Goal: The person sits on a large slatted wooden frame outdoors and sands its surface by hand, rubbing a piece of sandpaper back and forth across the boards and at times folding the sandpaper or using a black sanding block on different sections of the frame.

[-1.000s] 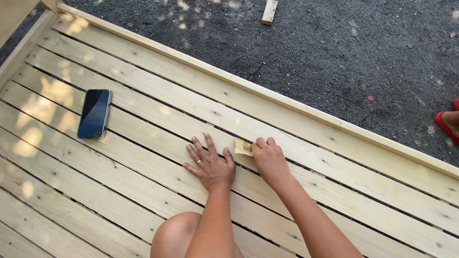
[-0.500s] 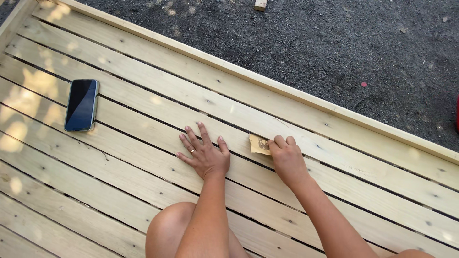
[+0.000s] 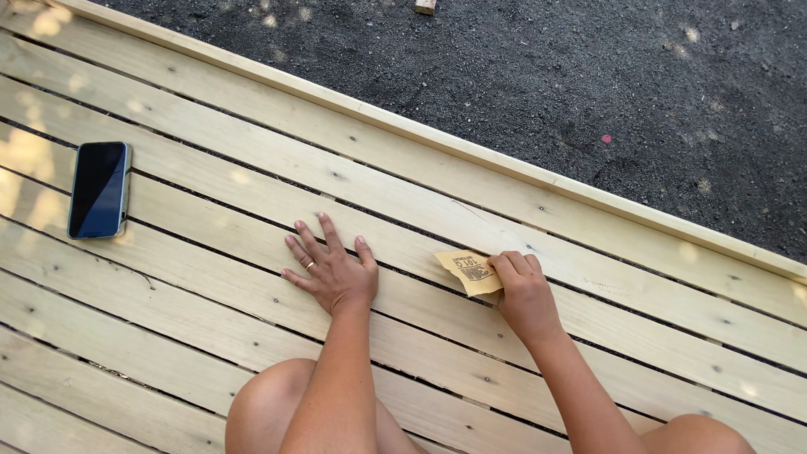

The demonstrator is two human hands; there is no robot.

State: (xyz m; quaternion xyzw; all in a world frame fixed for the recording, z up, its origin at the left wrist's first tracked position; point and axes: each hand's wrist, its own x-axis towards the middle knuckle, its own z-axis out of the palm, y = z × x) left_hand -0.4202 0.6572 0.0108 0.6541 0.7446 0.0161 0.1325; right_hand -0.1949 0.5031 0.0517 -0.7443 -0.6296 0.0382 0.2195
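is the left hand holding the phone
No, the left hand lies flat and spread on the deck, apart from the phone, which lies farther along the boards.

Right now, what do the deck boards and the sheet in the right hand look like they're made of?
Deck boards: pale, unfinished softwood by the look, with visible grain, knots and screw heads. Sheet: tan paper backing with dark print, pressed flat on a board under the right hand; likely sandpaper, but the grit side isn't visible.
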